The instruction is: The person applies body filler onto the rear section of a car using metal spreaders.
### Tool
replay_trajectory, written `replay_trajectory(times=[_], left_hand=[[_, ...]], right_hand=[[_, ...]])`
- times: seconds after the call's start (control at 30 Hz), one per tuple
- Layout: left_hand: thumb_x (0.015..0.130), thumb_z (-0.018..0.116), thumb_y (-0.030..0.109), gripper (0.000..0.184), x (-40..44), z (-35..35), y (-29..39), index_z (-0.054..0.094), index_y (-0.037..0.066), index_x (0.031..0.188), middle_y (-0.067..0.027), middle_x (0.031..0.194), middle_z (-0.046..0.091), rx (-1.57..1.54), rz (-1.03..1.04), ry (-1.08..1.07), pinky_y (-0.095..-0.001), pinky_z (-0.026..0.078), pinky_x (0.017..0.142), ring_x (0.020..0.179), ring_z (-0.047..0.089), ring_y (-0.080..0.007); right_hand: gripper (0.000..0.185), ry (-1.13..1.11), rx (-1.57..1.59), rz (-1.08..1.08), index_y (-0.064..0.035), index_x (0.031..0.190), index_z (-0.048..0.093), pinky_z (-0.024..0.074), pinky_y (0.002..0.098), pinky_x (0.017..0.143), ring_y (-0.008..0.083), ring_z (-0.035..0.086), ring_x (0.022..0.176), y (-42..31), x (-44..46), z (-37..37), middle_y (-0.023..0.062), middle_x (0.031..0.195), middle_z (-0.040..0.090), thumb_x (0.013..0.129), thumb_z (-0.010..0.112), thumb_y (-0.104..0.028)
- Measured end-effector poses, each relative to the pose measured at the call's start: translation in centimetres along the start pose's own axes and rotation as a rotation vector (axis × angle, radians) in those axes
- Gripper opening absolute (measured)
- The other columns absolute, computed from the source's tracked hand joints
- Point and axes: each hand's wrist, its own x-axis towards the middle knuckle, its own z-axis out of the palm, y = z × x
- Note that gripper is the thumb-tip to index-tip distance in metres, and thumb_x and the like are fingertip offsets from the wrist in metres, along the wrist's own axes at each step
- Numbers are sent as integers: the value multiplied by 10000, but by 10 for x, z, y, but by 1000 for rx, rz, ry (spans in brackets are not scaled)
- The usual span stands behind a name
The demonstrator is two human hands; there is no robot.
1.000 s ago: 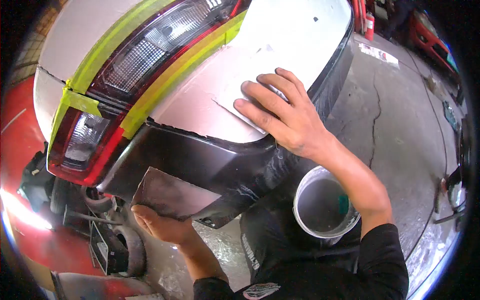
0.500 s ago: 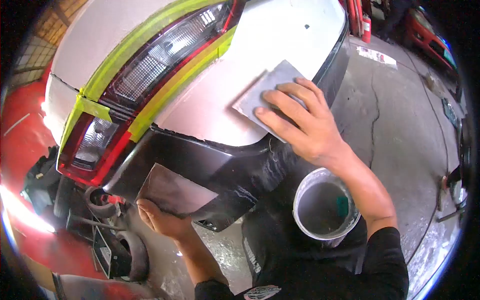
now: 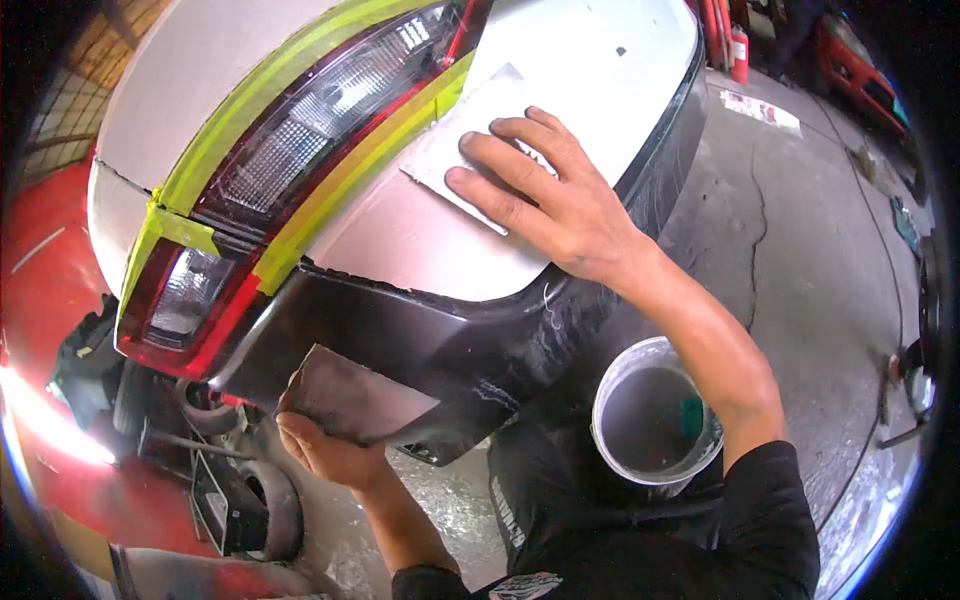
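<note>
My right hand (image 3: 545,190) presses a thin rectangular pad (image 3: 445,160) against the pale rear panel (image 3: 390,235) of a car, fingers spread over its upper face. Glare makes the pad look almost white, and its exact kind is unclear. Lower down, my left hand (image 3: 330,450) pinches a dark sheet of sandpaper (image 3: 375,390) by its near edge, in front of the black bumper (image 3: 430,325). Left of the pad runs the tail light (image 3: 300,140), bordered by yellow-green masking tape (image 3: 365,170).
A white bucket (image 3: 603,430) of greyish water stands below my right forearm. Tyres (image 3: 275,510) and a dark frame lie at lower left by a red surface. A fire extinguisher (image 3: 739,55) and another red car (image 3: 855,65) are at upper right. A cable crosses the concrete floor.
My right hand and the pad have slid up and left across the panel, toward the taped edge of the tail light. My left hand keeps its hold on the sandpaper, nearly still.
</note>
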Motion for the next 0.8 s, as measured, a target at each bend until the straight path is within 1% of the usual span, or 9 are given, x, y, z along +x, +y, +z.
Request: replay_trajectory(times=[0.03,0.13,0.23,0.33,0.43,0.53,0.63,0.73,0.8], left_hand=[[1076,486,488,547,-1,-1,-1,642,-24,1193,-138,1076,688,-25,-19,22,-392,593,804,929,688,-244],[1071,494,496,544,1,-10,-6,635,-14,1197,-129,1082,683,158,116,-49,-392,596,803,923,684,-242],[1069,464,525,600,0,-7,-5,574,1,1340,-126,1290,620,34,-22,16,-444,529,967,1152,619,-271],[1074,450,522,610,-4,6,3,561,2,1373,-133,1355,600,104,-76,150,-446,505,1019,1224,594,-279],[1079,443,515,604,-2,2,1,561,3,1376,-139,1351,601,89,-12,86,-438,490,1039,1235,587,-279],[1077,456,527,549,-6,20,12,618,17,1197,-78,1089,641,165,15,121,-366,556,817,976,637,-199],[1066,489,528,541,-4,18,11,626,17,1178,-67,1062,641,112,2,68,-364,555,820,967,636,-198],[1085,452,485,569,1,-1,-2,566,-3,1353,-131,1287,615,66,-52,118,-420,498,1017,1191,594,-257],[1083,458,483,564,3,-9,-7,568,-4,1347,-125,1268,618,47,-54,58,-418,502,1005,1172,599,-256]], right_hand=[[427,-16,3,3,-56,1264,626,462,576,1019,349,574,1146,0,-2,0,131,1295,577,850,589,-154],[419,-57,21,17,-61,1265,627,458,580,1033,347,575,1152,-1,-11,-4,125,1296,579,858,586,-154],[413,-89,59,53,-68,1263,627,453,584,1047,344,574,1165,-3,-25,-7,117,1300,583,860,587,-152],[411,-118,80,81,-75,1260,625,446,584,1061,338,572,1180,-4,-34,-11,112,1304,586,857,591,-146],[411,-165,88,114,-82,1257,623,437,574,1073,329,570,1189,-7,-43,-20,110,1308,589,851,592,-133],[411,-215,87,140,-90,1252,626,429,560,1084,321,571,1189,-10,-52,-30,104,1306,592,844,592,-118],[403,-264,82,153,-94,1239,637,434,548,1079,316,573,1183,-11,-57,-46,97,1289,603,839,592,-107],[393,-267,63,153,-98,1228,648,452,537,1059,312,573,1182,-10,-53,-58,92,1260,613,839,593,-106],[389,-210,35,158,-101,1225,654,467,530,1043,310,572,1184,-6,-53,-56,91,1238,619,841,592,-109]])
